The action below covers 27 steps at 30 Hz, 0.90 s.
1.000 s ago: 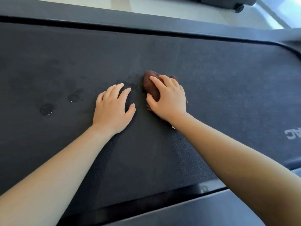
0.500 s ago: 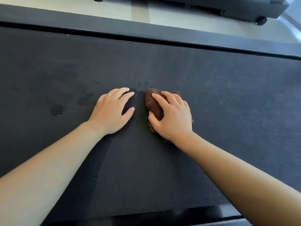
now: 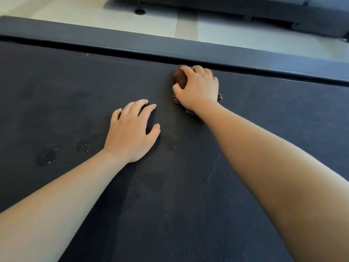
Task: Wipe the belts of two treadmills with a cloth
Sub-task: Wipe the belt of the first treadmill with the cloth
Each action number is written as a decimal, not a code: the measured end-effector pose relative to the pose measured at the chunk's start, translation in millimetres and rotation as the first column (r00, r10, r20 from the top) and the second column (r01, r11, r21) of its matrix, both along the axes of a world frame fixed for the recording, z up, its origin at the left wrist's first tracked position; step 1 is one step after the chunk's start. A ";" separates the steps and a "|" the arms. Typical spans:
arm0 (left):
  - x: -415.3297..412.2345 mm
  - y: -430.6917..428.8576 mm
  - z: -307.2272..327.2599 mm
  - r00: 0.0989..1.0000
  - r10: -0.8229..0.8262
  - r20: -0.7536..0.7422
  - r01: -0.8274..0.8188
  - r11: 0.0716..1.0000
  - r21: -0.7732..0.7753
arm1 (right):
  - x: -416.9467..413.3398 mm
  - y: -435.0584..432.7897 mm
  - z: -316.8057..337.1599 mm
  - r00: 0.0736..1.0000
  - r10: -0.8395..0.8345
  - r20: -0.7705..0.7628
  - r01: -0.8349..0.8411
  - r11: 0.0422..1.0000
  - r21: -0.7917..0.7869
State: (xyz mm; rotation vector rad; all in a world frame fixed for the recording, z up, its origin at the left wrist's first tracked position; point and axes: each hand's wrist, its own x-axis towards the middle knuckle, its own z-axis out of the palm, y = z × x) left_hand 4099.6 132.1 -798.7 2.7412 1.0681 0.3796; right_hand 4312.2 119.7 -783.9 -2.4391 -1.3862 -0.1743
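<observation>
Our right hand (image 3: 198, 89) grips a bunched brown cloth (image 3: 179, 78) and presses it on the treadmill belt (image 3: 75, 82). The fingers curl over the top of the wad and the thumb tucks against its left side. Folds of cloth show under the wrist and to the right of the palm. The cloth lies just short of the far rail (image 3: 188, 52), beyond and to the right of our left hand (image 3: 130, 133). That hand holds nothing. It rests palm-down on the belt with fingers spread and slightly arched, thumb out toward the right hand; the two hands are near but apart. Left of our left wrist, two wet patches (image 3: 83, 147) glisten on the dark belt, one just beside the wrist, the other farther left. A darker streak (image 3: 151, 186) runs between our forearms; damp or shadow, we cannot tell. Beyond the rail, past the right hand, lies pale floor (image 3: 151, 25). On it stands the grey base of another machine (image 3: 245, 6), a round black foot (image 3: 140, 11) under its left end.
</observation>
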 end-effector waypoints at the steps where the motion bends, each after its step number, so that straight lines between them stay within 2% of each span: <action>1: 0.2 1.3 -0.7 1.000 0.000 0.006 0.000 1.000 0.008 | 7.6 10.6 0.4 1.000 0.010 0.001 -0.010 1.000 0.000; 8: 0.7 3.9 -0.6 0.999 0.016 0.046 -0.015 1.000 -0.024 | 22.5 22.1 2.2 0.998 0.063 -0.027 -0.064 0.998 -0.023; 14: -10.4 -8.7 9.9 1.000 0.018 -0.023 -0.020 0.997 -0.076 | -35.0 -63.1 2.4 0.989 0.147 -0.020 -0.148 0.989 -0.029; 21: -110.8 -55.0 12.6 0.980 -0.110 -0.163 0.102 0.993 -0.060 | -138.0 -155.3 6.3 0.973 0.229 -0.020 -0.230 0.973 -0.014; 24: -124.0 -55.1 15.6 0.977 -0.162 -0.138 0.152 0.985 -0.085 | -168.0 -191.6 6.7 0.968 0.250 -0.020 -0.249 0.968 0.014; 27: -110.2 -39.6 17.9 0.985 -0.144 -0.090 0.139 0.988 -0.068 | -184.1 -218.1 2.6 0.964 0.265 -0.010 -0.264 0.964 0.039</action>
